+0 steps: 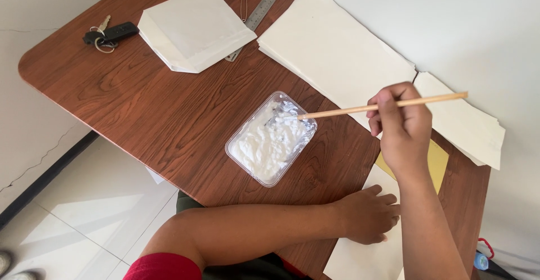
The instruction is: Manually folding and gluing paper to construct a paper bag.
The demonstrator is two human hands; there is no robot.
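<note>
Stick (382, 107) pinched in right grip (402, 125), tip in paste tub (271, 138); left grip (368, 212) spread flat on paper (360, 257)

From my remote feed, I look down on a reddish-brown wood-grain table (146, 105) with rounded corners, set close against a plain white wall (467, 27). Below its near edge I see a pale tiled floor (84, 224) catching bright patches of daylight, while a dark baseboard (45, 176) runs along a cracked off-white wall (28, 117) at left.
</note>
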